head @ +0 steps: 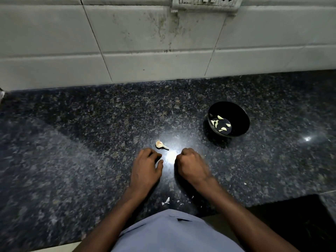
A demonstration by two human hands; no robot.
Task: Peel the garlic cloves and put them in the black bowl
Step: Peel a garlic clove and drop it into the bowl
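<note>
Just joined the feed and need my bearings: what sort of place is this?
Most likely a home kitchen: a dark speckled granite countertop against a stained tiled wall with a switch and socket panel, and a black bowl holding peeled garlic cloves.

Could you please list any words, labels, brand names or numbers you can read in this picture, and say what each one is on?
None can be read.
Black bowl: no label or brand shows.
Switch and socket plate on the tiled wall: cut off by the frame's top edge, no marking legible.
Granite counter, garlic piece and blue shirt: no print visible.
</note>
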